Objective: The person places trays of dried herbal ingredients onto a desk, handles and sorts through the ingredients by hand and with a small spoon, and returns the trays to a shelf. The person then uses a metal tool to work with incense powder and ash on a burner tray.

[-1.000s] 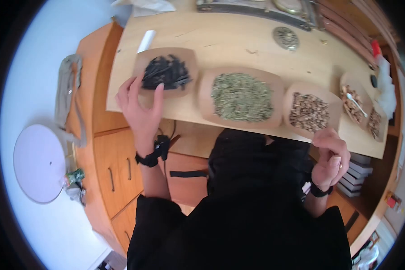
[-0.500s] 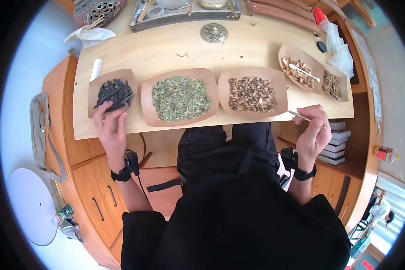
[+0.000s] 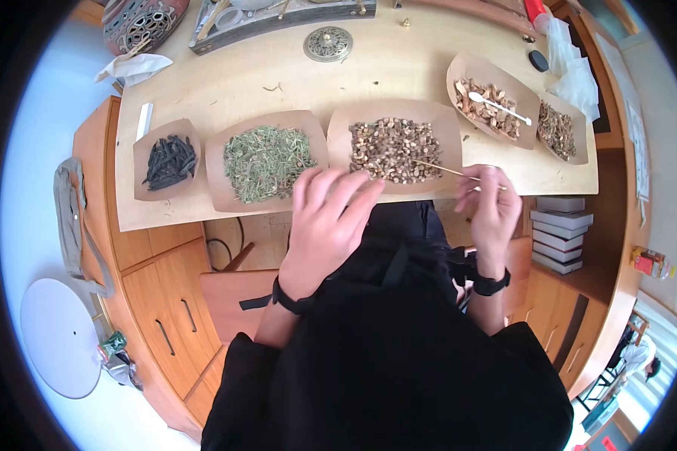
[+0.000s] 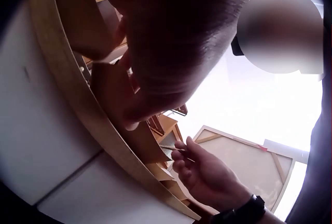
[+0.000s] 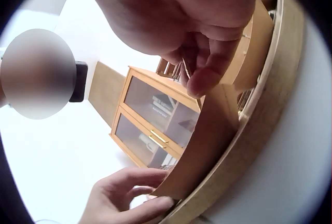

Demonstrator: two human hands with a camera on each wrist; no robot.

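Observation:
In the head view, my left hand (image 3: 327, 225) is at the front left corner of the brown paper tray (image 3: 447, 139) that holds chopped dried brown pieces (image 3: 391, 146). The right wrist view shows that corner between the left thumb and fingers. My right hand (image 3: 493, 207) pinches a thin gold-coloured stick (image 3: 451, 171) between thumb and fingers. The stick's far end reaches over the right part of the brown pieces. Left of this tray stands another tray with dried green herb (image 3: 271, 161), its front right corner behind the left fingers.
Farthest left is a tray of dark dried strips (image 3: 169, 161). Back right are a tray of pale slices with a white spoon (image 3: 496, 107) on it and a tray of small brown bits (image 3: 557, 134). A round pierced metal lid (image 3: 328, 43) lies near the long box (image 3: 278, 19).
My left hand has left the tray of dark strips and moved right to the brown pieces' tray. The right hand has moved left, bringing the stick over the pieces. The head view has shifted.

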